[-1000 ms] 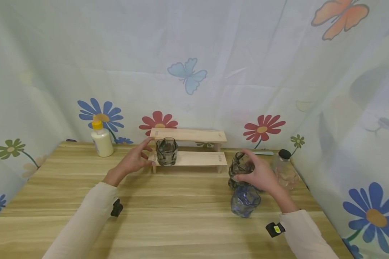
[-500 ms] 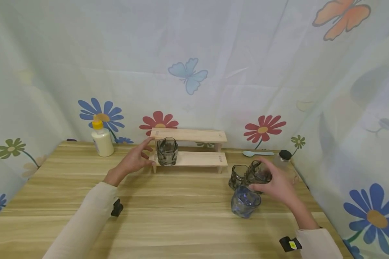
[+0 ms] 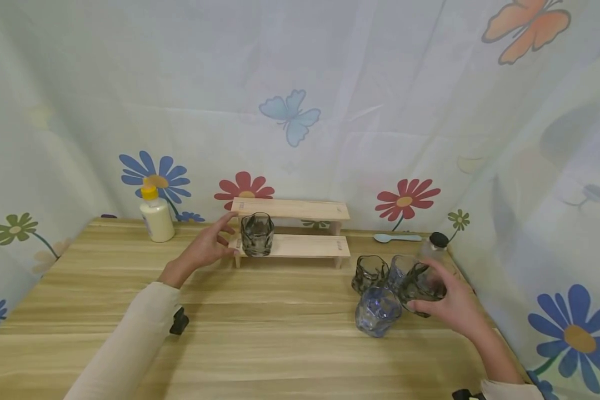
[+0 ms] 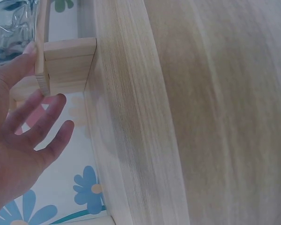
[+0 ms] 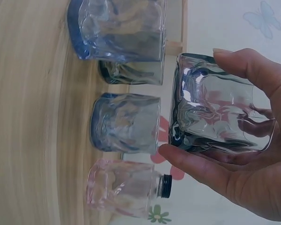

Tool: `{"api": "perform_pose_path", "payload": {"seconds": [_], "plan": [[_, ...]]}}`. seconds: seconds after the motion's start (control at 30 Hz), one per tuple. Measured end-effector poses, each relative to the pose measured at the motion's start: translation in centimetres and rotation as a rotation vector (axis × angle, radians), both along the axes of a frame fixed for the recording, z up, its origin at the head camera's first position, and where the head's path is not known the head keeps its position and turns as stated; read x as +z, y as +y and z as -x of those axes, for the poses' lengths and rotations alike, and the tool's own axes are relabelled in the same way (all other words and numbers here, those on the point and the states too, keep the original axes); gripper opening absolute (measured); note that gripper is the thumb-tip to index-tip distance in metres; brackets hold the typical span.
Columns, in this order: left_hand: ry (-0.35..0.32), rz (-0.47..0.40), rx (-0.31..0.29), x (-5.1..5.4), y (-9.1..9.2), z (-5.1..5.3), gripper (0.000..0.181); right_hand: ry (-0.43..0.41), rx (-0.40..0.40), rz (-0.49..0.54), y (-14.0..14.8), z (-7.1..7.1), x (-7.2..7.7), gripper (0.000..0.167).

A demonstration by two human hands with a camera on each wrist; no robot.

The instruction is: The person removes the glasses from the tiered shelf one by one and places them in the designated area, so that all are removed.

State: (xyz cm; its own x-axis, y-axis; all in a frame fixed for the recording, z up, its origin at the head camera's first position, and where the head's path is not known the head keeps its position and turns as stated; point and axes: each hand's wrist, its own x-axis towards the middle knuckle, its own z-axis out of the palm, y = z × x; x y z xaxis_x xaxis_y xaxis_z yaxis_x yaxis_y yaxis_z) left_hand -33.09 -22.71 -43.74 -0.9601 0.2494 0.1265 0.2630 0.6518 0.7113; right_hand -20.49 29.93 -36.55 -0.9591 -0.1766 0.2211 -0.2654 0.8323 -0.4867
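A dark grey drinking glass (image 3: 257, 234) stands on the lower tier at the left end of a small two-tier wooden shelf (image 3: 310, 246). My left hand (image 3: 207, 246) touches that end of the shelf. In the left wrist view its thumb (image 4: 22, 65) lies against the board's edge and its other fingers are spread loosely. My right hand (image 3: 455, 300) grips another dark grey glass (image 5: 215, 103) between thumb and fingers, raised off the table. Beside it on the table stand a grey glass (image 3: 370, 272), a bluish glass (image 3: 399, 269) and a blue glass (image 3: 378, 312) in front.
A clear pinkish bottle with a black cap (image 5: 124, 187) stands at the right rear, partly behind my right hand. A pale blue spoon (image 3: 397, 238) lies along the back edge. A cream bottle with a yellow top (image 3: 157, 218) stands back left. A flowered curtain (image 3: 300, 166) encloses the table.
My right hand has carried its grey glass rightward and toward me, away from the other glasses, uncovering the spoon and the rear bluish glass. My left hand has stayed at the shelf.
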Motion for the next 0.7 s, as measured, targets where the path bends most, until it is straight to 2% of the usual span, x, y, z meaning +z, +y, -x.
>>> {"api": "perform_pose_path", "payload": {"seconds": [0.23, 0.37, 0.5, 0.7], "plan": [[0.002, -0.001, -0.001, -0.1, -0.1, 0.0, 0.098, -0.032, -0.028, -0.018, 1.3, -0.5, -0.8, 0.094], [0.008, 0.001, 0.0, -0.1, -0.2, 0.1, 0.098, -0.063, -0.028, -0.015, 1.6, -0.2, -2.2, 0.096], [0.012, 0.001, 0.001, -0.2, -0.2, 0.1, 0.099, -0.061, -0.023, 0.002, 1.7, 0.1, -4.1, 0.093], [0.011, 0.0, 0.002, -0.1, -0.2, 0.1, 0.098, -0.002, 0.002, 0.005, 1.7, 0.6, -5.8, 0.088]]}}
